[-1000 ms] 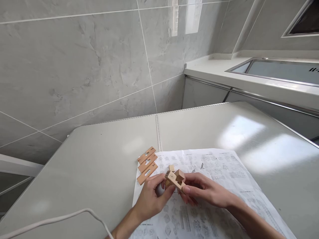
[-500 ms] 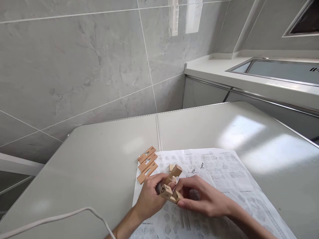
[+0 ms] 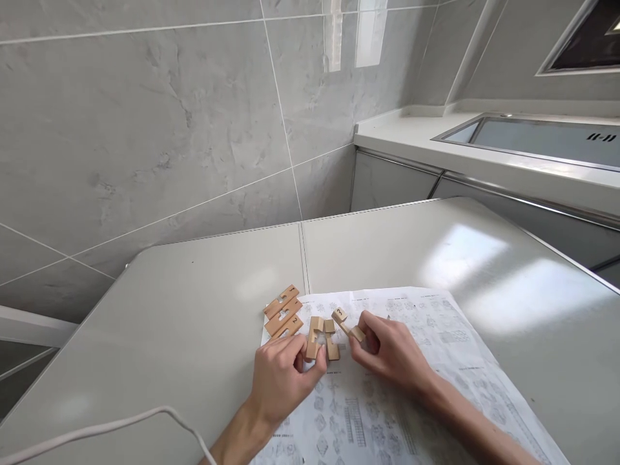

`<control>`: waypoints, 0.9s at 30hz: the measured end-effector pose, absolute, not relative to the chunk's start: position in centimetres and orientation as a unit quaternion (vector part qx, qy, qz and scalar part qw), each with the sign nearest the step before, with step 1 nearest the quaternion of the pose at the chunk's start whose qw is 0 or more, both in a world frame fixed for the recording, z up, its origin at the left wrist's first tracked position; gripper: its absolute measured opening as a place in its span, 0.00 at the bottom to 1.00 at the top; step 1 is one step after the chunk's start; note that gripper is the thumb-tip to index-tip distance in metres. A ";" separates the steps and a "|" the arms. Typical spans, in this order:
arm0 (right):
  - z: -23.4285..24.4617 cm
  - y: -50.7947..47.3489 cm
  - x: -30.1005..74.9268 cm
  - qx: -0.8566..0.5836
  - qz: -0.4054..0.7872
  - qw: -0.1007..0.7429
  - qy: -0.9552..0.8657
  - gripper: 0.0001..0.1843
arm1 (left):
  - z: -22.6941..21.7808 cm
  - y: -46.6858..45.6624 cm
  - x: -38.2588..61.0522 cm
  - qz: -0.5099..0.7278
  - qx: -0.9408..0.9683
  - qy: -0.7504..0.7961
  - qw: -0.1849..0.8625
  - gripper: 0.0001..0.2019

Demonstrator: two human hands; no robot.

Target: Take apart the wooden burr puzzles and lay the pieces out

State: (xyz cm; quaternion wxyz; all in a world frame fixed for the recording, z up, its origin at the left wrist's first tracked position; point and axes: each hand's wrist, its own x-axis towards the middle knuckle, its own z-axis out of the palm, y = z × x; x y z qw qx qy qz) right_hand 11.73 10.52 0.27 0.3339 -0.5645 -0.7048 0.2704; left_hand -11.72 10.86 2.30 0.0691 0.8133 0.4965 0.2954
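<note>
My left hand (image 3: 285, 371) is closed with thumb and fingers around the lower end of a notched wooden puzzle piece (image 3: 314, 328), low over the printed sheet. Right beside it lies another notched wooden block (image 3: 332, 345), close to my left thumb. My right hand (image 3: 400, 355) pinches one end of a wooden puzzle piece marked 3 (image 3: 340, 315), tilted and with a deep notch in its middle. Its fingertips hide part of that piece. Up and to the left of my left hand are several flat slotted wooden pieces (image 3: 283, 315) with numbers, arranged in a slanted row.
A large paper sheet (image 3: 368, 413) printed with small diagrams lies under my hands on the glossy pale table (image 3: 232, 297). A white cable (image 3: 121, 423) curves across the lower left. Behind stand a grey tiled wall (image 3: 145, 129) and a white counter (image 3: 387, 132).
The wooden pieces held together between my hands have come apart. My right hand has moved up and right with the piece marked 3, while my left hand has lowered its piece toward the sheet.
</note>
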 end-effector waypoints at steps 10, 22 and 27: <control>-0.3 10.3 11.4 -0.560 0.071 0.297 -0.770 0.16 | 1.9 10.8 -11.8 0.260 0.837 0.482 0.013 0.22; 0.0 10.1 11.2 -0.527 0.096 0.279 -0.797 0.16 | 2.4 10.9 -11.7 0.264 0.860 0.436 0.026 0.18; 0.1 9.9 11.0 -0.511 0.099 0.272 -0.809 0.14 | 2.8 11.0 -11.9 0.284 0.855 0.426 0.080 0.16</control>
